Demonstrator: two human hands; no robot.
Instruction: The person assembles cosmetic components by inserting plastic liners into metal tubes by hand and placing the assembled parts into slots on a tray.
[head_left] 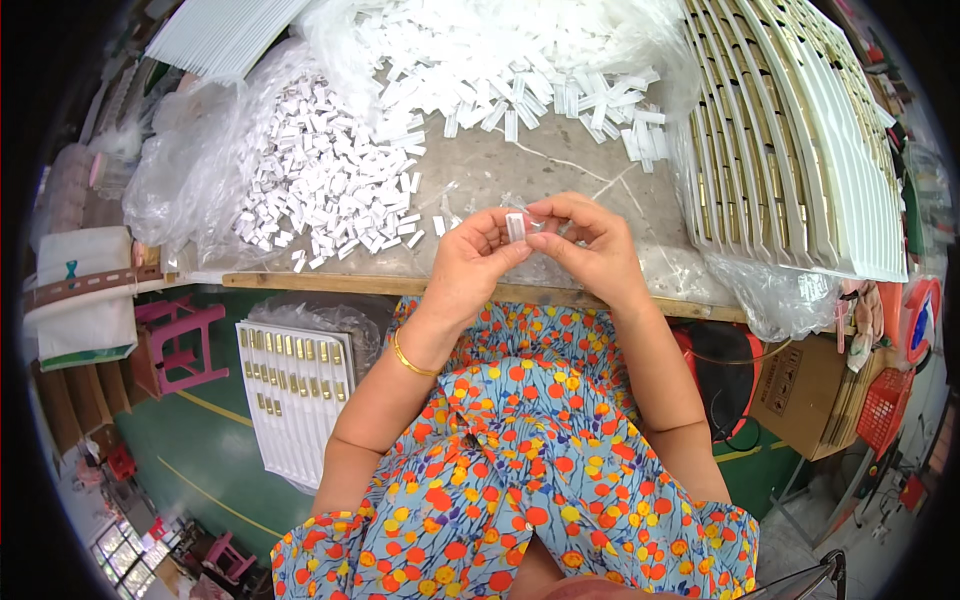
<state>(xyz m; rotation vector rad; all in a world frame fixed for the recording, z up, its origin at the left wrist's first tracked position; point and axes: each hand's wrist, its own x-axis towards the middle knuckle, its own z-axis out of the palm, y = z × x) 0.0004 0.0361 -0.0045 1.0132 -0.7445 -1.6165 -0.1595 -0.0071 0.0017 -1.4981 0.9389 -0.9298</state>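
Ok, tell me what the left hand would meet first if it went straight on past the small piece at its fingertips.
Past the small piece, the left hand would most likely meet the right hand first, as it is just opposite; their exact depth is hard to judge.

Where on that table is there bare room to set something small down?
The grey table looks mostly bare beyond the left hand, between the white pieces and the clear pieces. Another patch lies between the right hand and the stacked trays. The far side and far left are crowded.
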